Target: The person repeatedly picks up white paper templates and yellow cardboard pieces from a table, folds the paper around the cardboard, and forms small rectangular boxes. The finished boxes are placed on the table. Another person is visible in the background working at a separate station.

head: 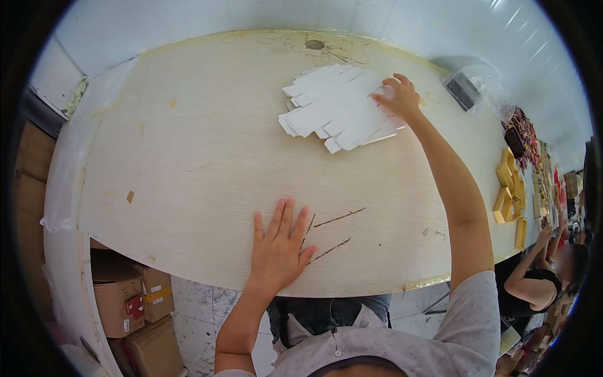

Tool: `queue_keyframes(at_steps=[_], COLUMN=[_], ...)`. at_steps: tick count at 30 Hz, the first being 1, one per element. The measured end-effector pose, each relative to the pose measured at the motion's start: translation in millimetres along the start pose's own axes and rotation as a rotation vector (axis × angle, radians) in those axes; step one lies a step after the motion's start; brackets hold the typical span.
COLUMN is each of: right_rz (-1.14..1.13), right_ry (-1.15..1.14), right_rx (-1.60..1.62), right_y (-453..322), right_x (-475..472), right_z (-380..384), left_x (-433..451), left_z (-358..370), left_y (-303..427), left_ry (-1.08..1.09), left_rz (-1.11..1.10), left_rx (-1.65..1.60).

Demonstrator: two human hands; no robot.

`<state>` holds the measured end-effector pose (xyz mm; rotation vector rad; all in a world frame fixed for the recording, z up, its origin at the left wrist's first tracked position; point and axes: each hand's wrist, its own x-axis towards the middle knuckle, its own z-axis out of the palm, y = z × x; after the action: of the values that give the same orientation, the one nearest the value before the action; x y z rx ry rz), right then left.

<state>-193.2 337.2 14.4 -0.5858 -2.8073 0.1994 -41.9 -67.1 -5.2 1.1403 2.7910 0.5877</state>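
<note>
My left hand (278, 249) lies palm down on the pale wood-grain table (202, 174), fingers apart, holding nothing. Beside its thumb, dark drawn lines (339, 217) mark the tabletop. Farther off, a loose, overlapping pile of flat white card blanks (337, 103) fans out with stepped, notched edges. Reaching to the right end of this pile is my right hand (400, 96), with thumb and fingers bent over the card. Whether it pinches a blank or only touches the pile cannot be made out.
Gold box pieces (509, 188) stand toward the right, below a dark block in clear plastic (464, 92). A co-worker (537, 287) sits at the right edge, arms over the table. Cardboard cartons (118, 301) are stacked below left. A white wall (282, 14) borders the far side.
</note>
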Motion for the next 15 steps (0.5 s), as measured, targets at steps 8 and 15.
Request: queue_keyframes(at_steps=[8,15], right_rz=[-0.035,-0.507], right_ry=[0.239,0.126], right_rx=[0.109,0.4], right_y=[-17,-78], right_x=[4,-16], right_z=[14,12], left_x=[2,5], left_z=[16,18], left_y=[-5,-3], left_ry=[0.441,0.575], left_rz=[-0.067,-0.079], left_rx=[-0.387,-0.538])
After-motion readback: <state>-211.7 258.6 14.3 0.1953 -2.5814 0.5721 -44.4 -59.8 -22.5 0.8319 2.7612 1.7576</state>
